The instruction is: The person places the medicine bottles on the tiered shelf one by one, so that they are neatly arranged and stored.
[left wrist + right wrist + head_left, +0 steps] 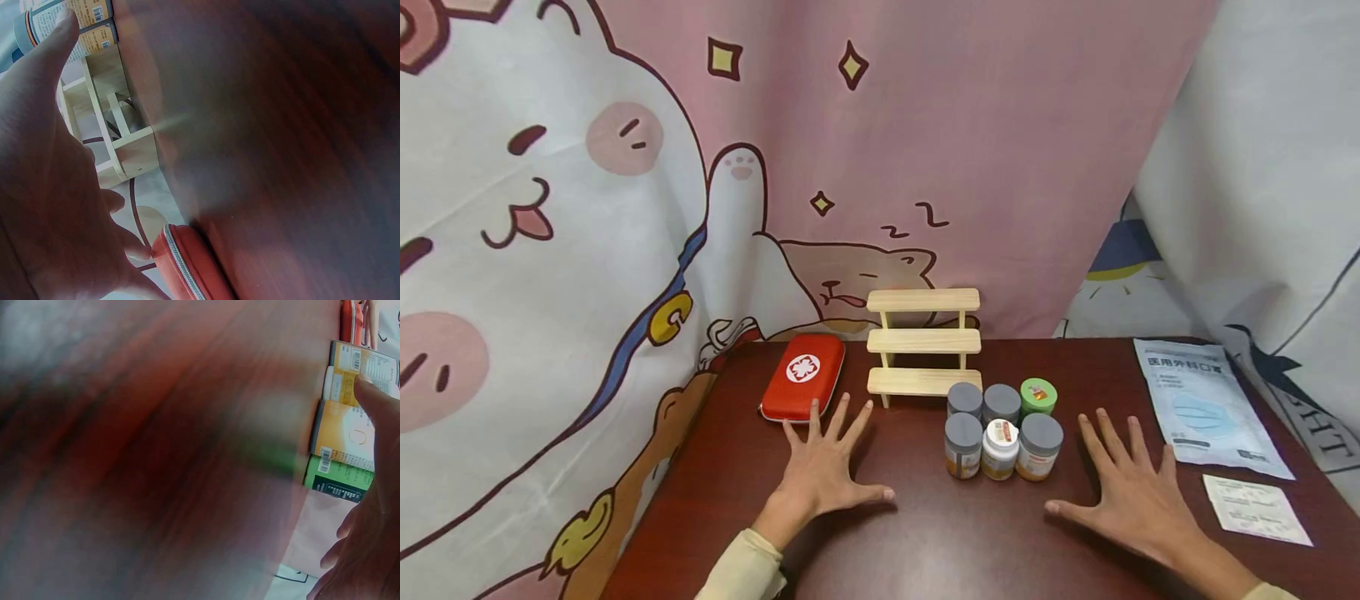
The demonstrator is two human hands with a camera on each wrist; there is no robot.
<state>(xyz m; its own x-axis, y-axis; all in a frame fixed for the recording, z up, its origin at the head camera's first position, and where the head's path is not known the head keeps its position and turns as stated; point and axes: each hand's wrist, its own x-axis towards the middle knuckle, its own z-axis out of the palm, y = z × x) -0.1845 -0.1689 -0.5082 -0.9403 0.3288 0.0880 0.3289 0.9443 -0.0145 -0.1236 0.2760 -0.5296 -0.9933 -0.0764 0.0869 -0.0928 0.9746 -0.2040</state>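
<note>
My left hand (pixel 820 468) is spread over the table, fingers straight, just in front of a red zippered case (pixel 805 379) with a white emblem. My right hand (pixel 1133 498), also spread with nothing in it, is to the right of a group of bottles. The group has several grey-lidded bottles (pixel 1040 446), one small white bottle (pixel 1000 450) and one green-lidded bottle (pixel 1038 396), standing close together. Behind their left side stands a three-tier wooden shelf (pixel 923 340) with bare steps. In the right wrist view the bottles' orange label (pixel 347 431) shows beyond my thumb.
A pale face mask packet (pixel 1213 408) lies at the right back of the dark wooden table (pixel 917 533). In front of it is a white blister pack (pixel 1257 510). A printed cartoon curtain (pixel 985 150) hangs along the back and sides.
</note>
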